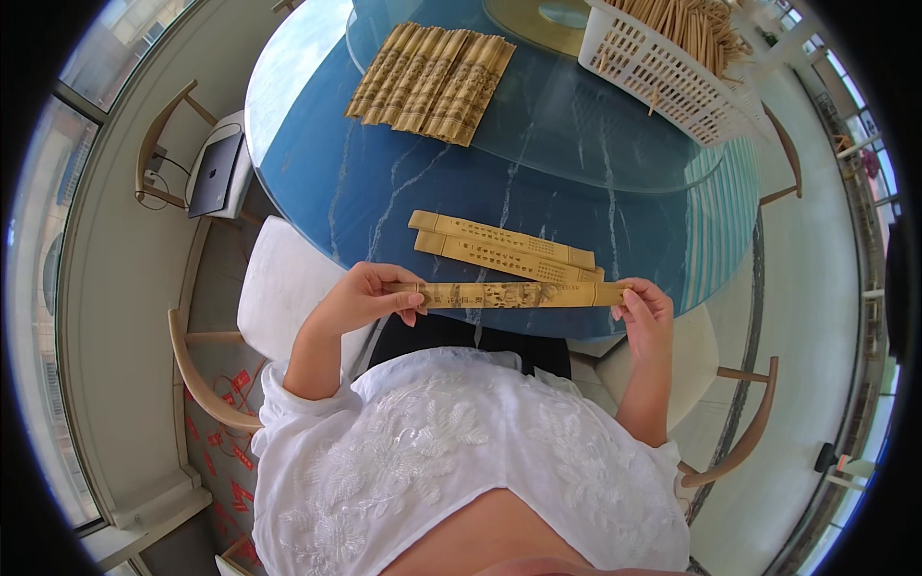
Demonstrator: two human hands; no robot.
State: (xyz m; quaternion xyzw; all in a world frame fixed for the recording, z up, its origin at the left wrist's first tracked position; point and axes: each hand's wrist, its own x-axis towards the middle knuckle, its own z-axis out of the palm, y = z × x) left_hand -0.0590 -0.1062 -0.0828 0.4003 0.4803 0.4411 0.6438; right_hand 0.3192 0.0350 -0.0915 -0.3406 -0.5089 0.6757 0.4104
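Observation:
A long, narrow gold paper chopstick sleeve (514,295) with a dark printed picture stretches level between my two hands at the table's near edge. My left hand (373,292) pinches its left end between thumb and fingers. The right end sits in the closed fingers of my right hand (643,305). Just beyond it, more flat gold sleeves (504,245) lie loosely overlapped on the blue table, printed with dark writing. Whether anything is inside the held sleeve cannot be seen.
Several rows of gold sleeves (432,79) lie side by side at the far left of the round blue table (317,182). A white plastic basket (663,82) of thin wooden chopsticks (687,29) stands far right on the glass turntable (547,144). A laptop (216,175) rests on a chair at left.

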